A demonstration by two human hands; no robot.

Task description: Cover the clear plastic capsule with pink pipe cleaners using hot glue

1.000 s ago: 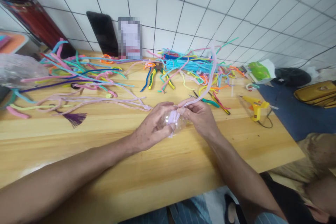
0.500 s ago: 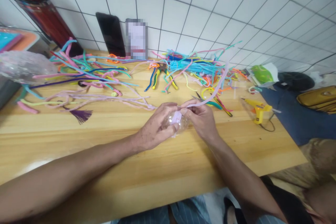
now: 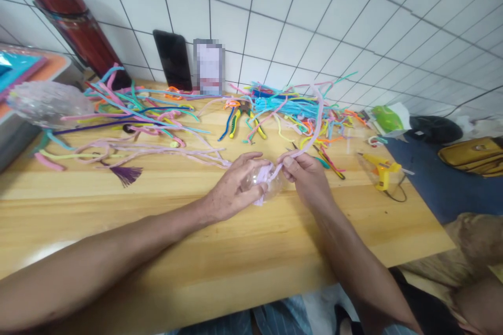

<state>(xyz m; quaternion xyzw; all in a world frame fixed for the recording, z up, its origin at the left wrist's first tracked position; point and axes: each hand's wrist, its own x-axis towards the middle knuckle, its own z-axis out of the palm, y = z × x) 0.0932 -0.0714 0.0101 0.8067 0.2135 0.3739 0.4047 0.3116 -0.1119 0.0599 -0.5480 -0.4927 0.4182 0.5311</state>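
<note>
My left hand (image 3: 231,191) is curled around a small clear plastic ball (image 3: 264,187) with pale pink pipe cleaner coiled on it, just above the wooden table (image 3: 157,251). My right hand (image 3: 308,178) pinches a long pale pink pipe cleaner (image 3: 314,128) right beside the ball. That pipe cleaner rises from my fingers up and to the right, over the coloured pile. Both hands meet at the middle of the table.
Loose pipe cleaners in many colours (image 3: 141,112) cover the far half of the table, with yellow-handled pliers (image 3: 243,118) among them. A yellow glue gun (image 3: 381,170) lies right. A red flask (image 3: 74,26), a dark phone (image 3: 173,60) and a clear bag (image 3: 43,102) stand at the back left.
My right hand shifted slightly right and lower while pinching the pink pipe cleaner, whose free end swung more upright. The view drifted a little.
</note>
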